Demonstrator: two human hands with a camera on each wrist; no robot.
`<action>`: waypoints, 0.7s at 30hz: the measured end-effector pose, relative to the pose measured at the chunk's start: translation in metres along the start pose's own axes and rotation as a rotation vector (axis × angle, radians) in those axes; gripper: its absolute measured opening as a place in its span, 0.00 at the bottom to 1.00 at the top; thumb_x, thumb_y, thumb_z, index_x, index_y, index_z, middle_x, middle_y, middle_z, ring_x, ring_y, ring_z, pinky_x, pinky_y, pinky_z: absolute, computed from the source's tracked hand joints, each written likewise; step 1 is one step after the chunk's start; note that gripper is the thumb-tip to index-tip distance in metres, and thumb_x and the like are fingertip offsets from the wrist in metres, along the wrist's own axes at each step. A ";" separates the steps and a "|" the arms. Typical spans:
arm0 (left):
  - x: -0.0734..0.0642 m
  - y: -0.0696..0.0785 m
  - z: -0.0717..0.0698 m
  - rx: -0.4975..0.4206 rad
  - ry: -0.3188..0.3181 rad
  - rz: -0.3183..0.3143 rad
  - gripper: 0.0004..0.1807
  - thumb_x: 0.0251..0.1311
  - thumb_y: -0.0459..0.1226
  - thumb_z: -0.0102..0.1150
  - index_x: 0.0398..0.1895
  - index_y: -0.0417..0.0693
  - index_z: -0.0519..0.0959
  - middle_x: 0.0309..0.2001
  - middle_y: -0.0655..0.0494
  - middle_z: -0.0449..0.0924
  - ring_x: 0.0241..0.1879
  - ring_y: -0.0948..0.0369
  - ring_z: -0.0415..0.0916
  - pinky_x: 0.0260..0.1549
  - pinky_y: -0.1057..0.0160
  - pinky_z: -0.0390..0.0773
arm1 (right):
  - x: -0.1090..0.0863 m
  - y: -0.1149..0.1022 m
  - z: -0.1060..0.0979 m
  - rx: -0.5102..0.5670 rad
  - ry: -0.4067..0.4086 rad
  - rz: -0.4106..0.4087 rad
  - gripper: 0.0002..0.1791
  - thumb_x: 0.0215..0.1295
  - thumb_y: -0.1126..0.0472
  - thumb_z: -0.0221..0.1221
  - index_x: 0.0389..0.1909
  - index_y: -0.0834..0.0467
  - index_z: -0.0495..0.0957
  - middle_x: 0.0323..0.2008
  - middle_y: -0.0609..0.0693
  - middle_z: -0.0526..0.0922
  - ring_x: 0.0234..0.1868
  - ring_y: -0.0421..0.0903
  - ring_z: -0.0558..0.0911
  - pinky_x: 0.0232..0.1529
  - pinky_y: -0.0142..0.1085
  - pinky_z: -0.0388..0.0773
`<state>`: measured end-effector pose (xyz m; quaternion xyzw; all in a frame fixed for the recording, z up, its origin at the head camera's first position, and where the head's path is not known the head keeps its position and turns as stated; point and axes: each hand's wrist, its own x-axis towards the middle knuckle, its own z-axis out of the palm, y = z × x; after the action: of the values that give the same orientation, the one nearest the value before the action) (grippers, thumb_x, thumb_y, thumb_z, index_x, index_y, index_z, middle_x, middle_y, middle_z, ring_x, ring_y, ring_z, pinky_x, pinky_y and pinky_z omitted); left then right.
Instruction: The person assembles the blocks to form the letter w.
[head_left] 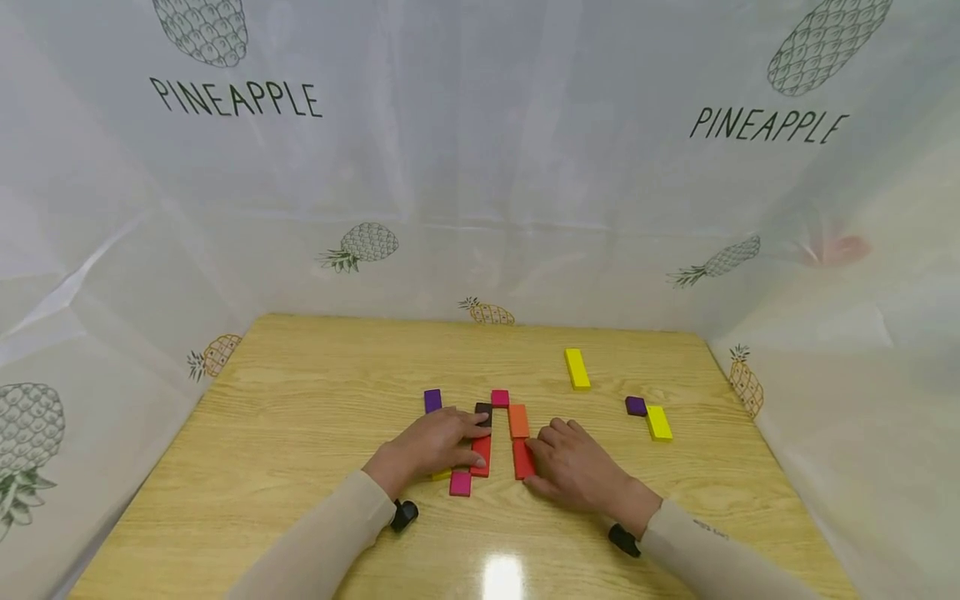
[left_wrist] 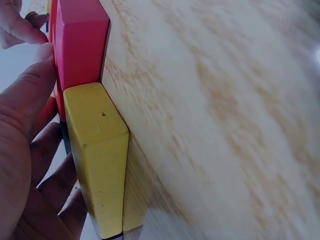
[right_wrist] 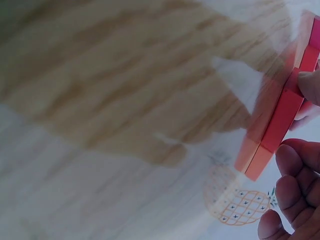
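Note:
My left hand [head_left: 435, 442] lies over the left part of a block outline. Its fingertips touch a black block [head_left: 483, 409], and its thumb rests on a red block [head_left: 481, 458]. Beneath this hand, a yellow block [left_wrist: 97, 155] meets a pink block [left_wrist: 82, 45]; a purple block [head_left: 432, 401] shows beyond it. My right hand [head_left: 573, 467] pinches a second red block [head_left: 523, 460] with thumb and index finger, while its other fingers curl loosely. That red block's far end meets an orange block [head_left: 518, 421]. Another pink block [head_left: 500, 398] sits at the top, between the columns.
To the right lie a yellow block [head_left: 577, 369], a small purple block [head_left: 635, 406] and another yellow block [head_left: 659, 423]. All rest on a wood-grain table [head_left: 337, 358]. A pale curtain [head_left: 480, 167] printed with pineapples surrounds the table's back and sides.

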<state>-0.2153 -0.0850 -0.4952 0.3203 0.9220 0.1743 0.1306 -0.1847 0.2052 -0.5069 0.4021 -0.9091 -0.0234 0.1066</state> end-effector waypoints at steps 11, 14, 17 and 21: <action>-0.001 0.001 -0.001 -0.008 -0.002 -0.002 0.34 0.70 0.58 0.63 0.76 0.60 0.75 0.80 0.63 0.65 0.78 0.47 0.64 0.77 0.46 0.66 | 0.002 0.001 -0.002 -0.002 0.003 -0.007 0.31 0.69 0.35 0.65 0.57 0.58 0.85 0.45 0.48 0.85 0.47 0.46 0.78 0.55 0.48 0.83; -0.001 0.000 -0.001 -0.007 0.000 0.000 0.33 0.70 0.58 0.63 0.75 0.60 0.75 0.80 0.63 0.65 0.78 0.47 0.64 0.77 0.46 0.66 | 0.002 0.000 -0.002 0.002 0.014 -0.012 0.31 0.69 0.35 0.65 0.57 0.57 0.86 0.45 0.47 0.85 0.47 0.46 0.78 0.55 0.49 0.84; -0.001 0.000 0.000 -0.001 0.003 0.004 0.33 0.70 0.58 0.63 0.75 0.60 0.75 0.80 0.63 0.65 0.78 0.47 0.64 0.77 0.46 0.66 | 0.002 0.000 -0.001 0.006 0.019 -0.014 0.31 0.69 0.35 0.65 0.56 0.57 0.86 0.44 0.47 0.85 0.47 0.46 0.78 0.55 0.48 0.84; -0.001 0.000 0.000 0.004 0.005 0.007 0.33 0.70 0.58 0.63 0.75 0.60 0.75 0.80 0.63 0.65 0.78 0.46 0.65 0.77 0.46 0.66 | 0.002 -0.001 -0.002 0.015 0.016 -0.009 0.30 0.69 0.35 0.65 0.56 0.56 0.86 0.45 0.47 0.85 0.47 0.46 0.78 0.55 0.48 0.83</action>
<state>-0.2149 -0.0853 -0.4952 0.3235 0.9215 0.1736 0.1270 -0.1850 0.2035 -0.5050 0.4071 -0.9066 -0.0137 0.1108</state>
